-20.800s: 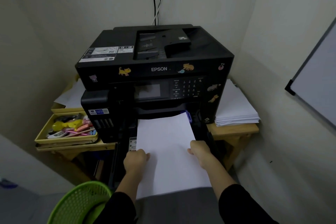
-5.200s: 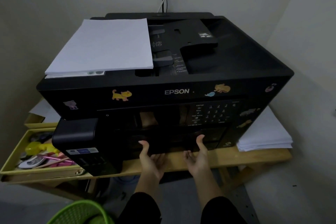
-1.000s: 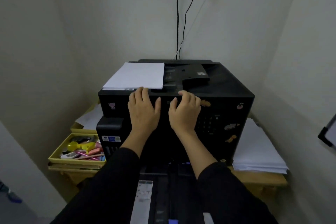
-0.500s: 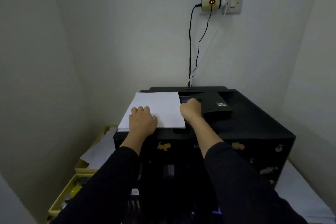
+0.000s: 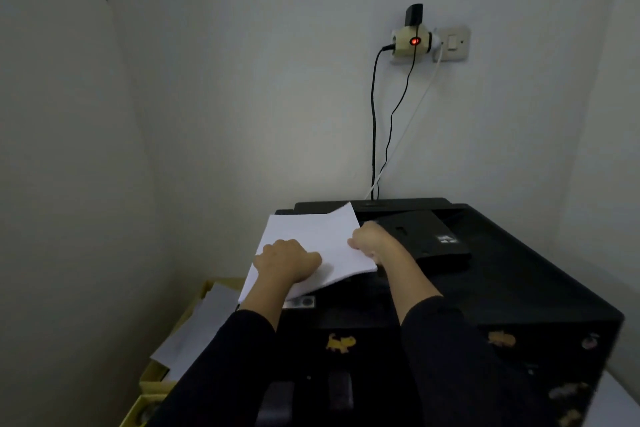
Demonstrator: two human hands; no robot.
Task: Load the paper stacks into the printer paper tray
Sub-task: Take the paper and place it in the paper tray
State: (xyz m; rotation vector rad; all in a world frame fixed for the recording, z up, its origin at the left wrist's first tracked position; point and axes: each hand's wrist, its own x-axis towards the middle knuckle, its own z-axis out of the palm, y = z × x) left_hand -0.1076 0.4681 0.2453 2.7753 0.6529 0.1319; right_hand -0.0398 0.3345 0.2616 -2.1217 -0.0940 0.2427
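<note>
A white paper stack [image 5: 311, 239] lies on the left part of the black printer's top [image 5: 502, 281]. Its right side is lifted off the lid and its far right corner curls up. My left hand [image 5: 285, 262] grips the stack's near left edge with curled fingers. My right hand [image 5: 369, 239] grips the stack's right edge, beside the printer's raised document feeder [image 5: 426, 236]. The paper tray is out of sight below the frame.
Walls close in on the left, back and right. Cables [image 5: 374, 135] hang from a wall socket [image 5: 414, 40] down behind the printer. Loose sheets [image 5: 201, 326] lie over a yellow tray [image 5: 152, 381] at lower left. More white paper [image 5: 620, 402] shows at lower right.
Both hands have closed on the stack's edges and its right side has risen off the printer lid. The view has tilted further up toward the wall.
</note>
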